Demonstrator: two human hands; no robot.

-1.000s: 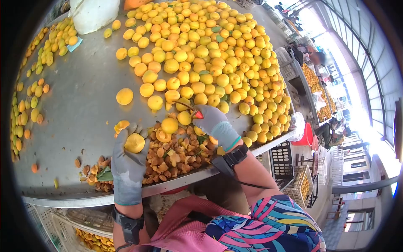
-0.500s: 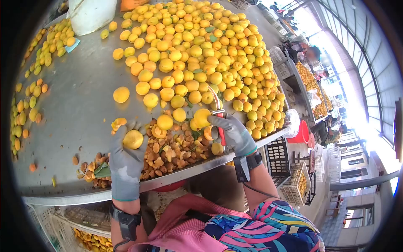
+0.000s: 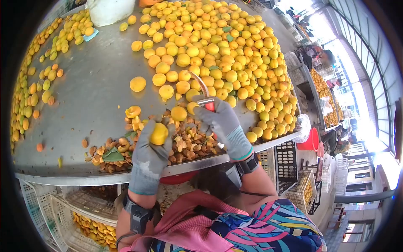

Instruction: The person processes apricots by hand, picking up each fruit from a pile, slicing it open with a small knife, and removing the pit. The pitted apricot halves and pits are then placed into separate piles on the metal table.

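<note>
My left hand (image 3: 152, 153), in a grey glove, is closed around a whole yellow apricot (image 3: 158, 133). My right hand (image 3: 221, 122), gloved alike, grips a red-handled knife with a curved blade (image 3: 200, 84) that points up and away over the fruit. Between the hands sit an apricot (image 3: 179, 113) and another by my right fingertips, partly hidden. Beneath both hands, a heap of brown stones and scraps (image 3: 189, 140) lies along the near table edge. An opened apricot half (image 3: 133, 111) lies just beyond my left hand.
A large pile of apricots (image 3: 235, 54) covers the table's far right. More fruit (image 3: 33, 96) lies along the left side of the metal table (image 3: 96, 92). A white bucket (image 3: 110, 11) stands at the back. Right of the table are a red bucket (image 3: 308, 140) and crates (image 3: 300, 191).
The view has shifted, and my hands have come closer together. The apricot beside my right fingers is no longer there. The apricot half near my left fingertips now lies apart from the hand.
</note>
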